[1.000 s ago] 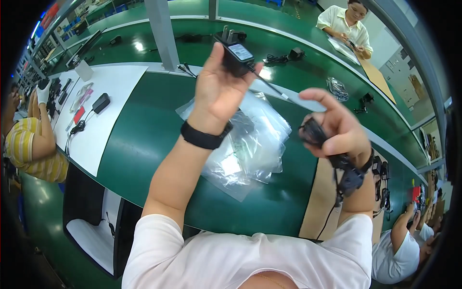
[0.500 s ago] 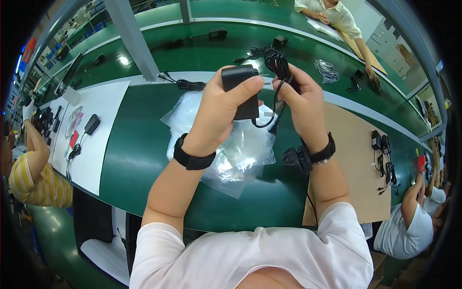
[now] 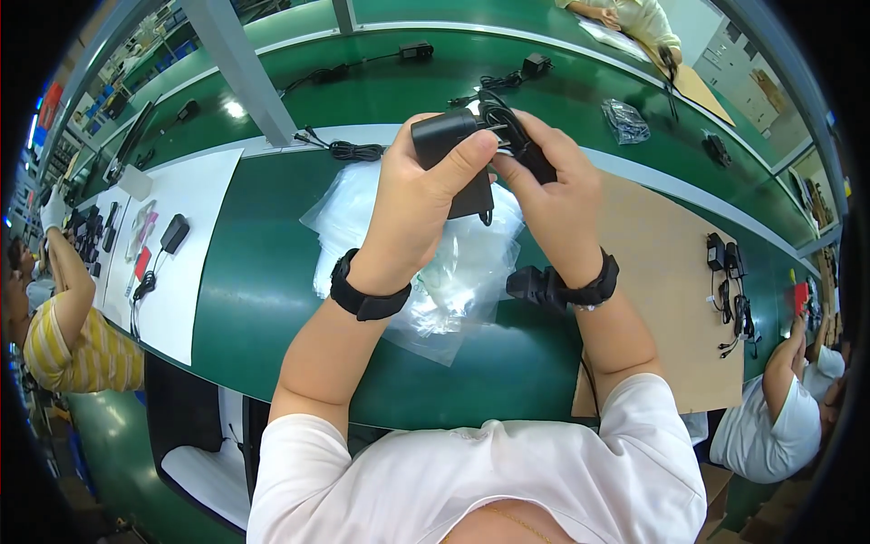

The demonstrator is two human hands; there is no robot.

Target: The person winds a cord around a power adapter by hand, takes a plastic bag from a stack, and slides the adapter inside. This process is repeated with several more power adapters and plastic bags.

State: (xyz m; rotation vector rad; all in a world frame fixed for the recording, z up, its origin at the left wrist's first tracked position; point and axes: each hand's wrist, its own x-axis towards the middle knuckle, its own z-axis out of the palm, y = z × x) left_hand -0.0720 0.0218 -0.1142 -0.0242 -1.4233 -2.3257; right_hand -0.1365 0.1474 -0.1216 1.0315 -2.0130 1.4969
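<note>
A black power adapter point(image 3: 441, 138) is gripped in my left hand point(image 3: 408, 195), with the thumb laid across its front. Metal plug prongs show on its side facing the other hand. My right hand point(image 3: 564, 195) is closed around the adapter's coiled black cable point(image 3: 497, 111), holding it close against the prongs. A black end of the bundle lies under the right fingers; its shape is partly hidden. Beneath both hands, a pile of clear plastic bags point(image 3: 349, 213) lies on the green table point(image 3: 263, 263).
Left lies a white sheet point(image 3: 204, 263) with another adapter point(image 3: 175, 234). At right, cardboard point(image 3: 652, 299) bears several adapters with cables point(image 3: 732, 281). A metal post point(image 3: 237, 72) rises at the back left. Co-workers sit left, right and across. A black device point(image 3: 536, 286) hangs by my right wrist.
My right hand has brought the cable coil left and against the adapter; the loop that hung between the hands is mostly gone. The far co-worker has lifted a dark cable off the bench.
</note>
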